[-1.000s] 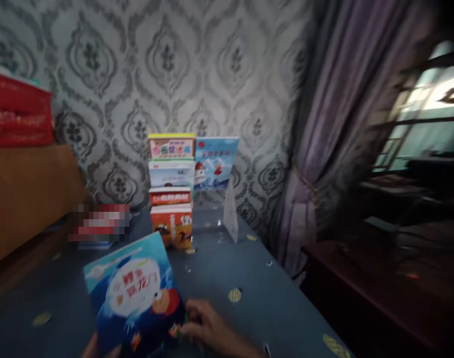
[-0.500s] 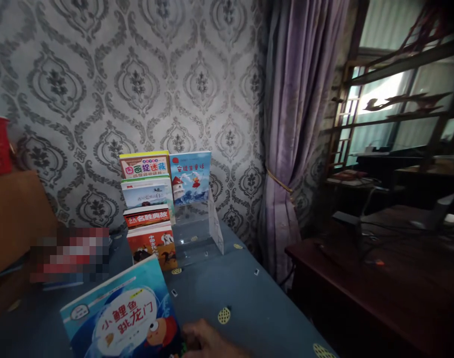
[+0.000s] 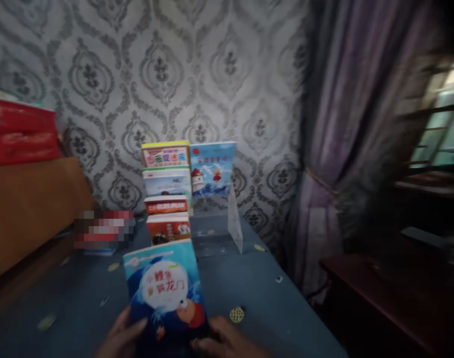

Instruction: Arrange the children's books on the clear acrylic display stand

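Observation:
A blue picture book (image 3: 167, 286) with an orange-red fish on its cover is tilted up in front of me. My left hand (image 3: 124, 333) grips its lower left edge, thumb on the cover. On the lower right side, my right hand (image 3: 228, 338) holds it with the fingers partly hidden. Just beyond stands a clear tiered book rack (image 3: 235, 223). Its left column holds several books, among them an orange-covered book (image 3: 170, 229) at the front and a yellow-topped book (image 3: 166, 151) at the back. A light-blue book (image 3: 214, 169) occupies the top right tier.
The blue patterned cloth (image 3: 256, 298) covers the table, whose edge runs down the right. At left sit a brown box (image 3: 36, 204), a red bag or box (image 3: 21, 132) and a pixelated red item (image 3: 105, 228). A purple curtain (image 3: 346, 124) and dark red desk (image 3: 383, 283) are at right.
My left hand has come into view onto the book's left side. The book is more upright and further right in view. The camera has turned left, shifting the scene rightward.

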A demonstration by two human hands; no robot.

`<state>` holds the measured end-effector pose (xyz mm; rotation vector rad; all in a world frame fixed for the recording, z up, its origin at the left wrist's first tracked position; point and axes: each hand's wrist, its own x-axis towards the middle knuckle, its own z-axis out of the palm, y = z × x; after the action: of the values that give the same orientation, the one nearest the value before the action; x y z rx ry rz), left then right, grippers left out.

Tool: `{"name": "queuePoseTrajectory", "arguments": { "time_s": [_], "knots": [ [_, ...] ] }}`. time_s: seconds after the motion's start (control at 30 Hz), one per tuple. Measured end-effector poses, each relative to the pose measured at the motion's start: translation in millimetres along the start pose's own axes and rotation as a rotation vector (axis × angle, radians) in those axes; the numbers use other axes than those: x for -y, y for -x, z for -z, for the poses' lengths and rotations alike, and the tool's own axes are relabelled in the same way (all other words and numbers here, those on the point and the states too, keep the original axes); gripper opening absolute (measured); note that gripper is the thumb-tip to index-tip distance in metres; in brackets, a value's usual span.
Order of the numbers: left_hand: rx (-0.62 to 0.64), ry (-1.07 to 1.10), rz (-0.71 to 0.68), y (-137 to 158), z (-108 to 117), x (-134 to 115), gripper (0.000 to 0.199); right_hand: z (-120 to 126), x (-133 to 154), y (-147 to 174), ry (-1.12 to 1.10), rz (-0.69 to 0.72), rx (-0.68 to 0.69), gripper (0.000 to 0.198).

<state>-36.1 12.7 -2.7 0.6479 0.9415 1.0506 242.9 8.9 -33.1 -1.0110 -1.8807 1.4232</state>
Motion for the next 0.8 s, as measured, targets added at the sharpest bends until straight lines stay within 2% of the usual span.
{"name": "queuePoseTrajectory", "arguments": {
  "time_s": [0.1, 0.3, 0.4, 0.5, 0.8],
  "knots": [
    [0.044, -0.017, -0.084, 1, -13, -4, 0.071, 0, 3, 7, 0.047, 0.02, -0.014, 0.059],
    [0.132, -0.041, -0.137, -1, -18, -2, 0.056, 5, 6, 17, 0.069, -0.021, -0.046, 0.062],
    [0.152, -0.06, -0.158, -4, -20, -2, 0.054, 6, 6, 18, 0.079, 0.002, -0.039, 0.061],
    [0.185, -0.076, -0.18, -8, -24, -3, 0.053, 6, 6, 18, 0.116, 0.018, -0.088, 0.062],
    [0.327, -0.241, -0.276, -15, -38, -12, 0.053, 15, -5, 22, 0.228, -0.056, -0.221, 0.063]
  ]
}}
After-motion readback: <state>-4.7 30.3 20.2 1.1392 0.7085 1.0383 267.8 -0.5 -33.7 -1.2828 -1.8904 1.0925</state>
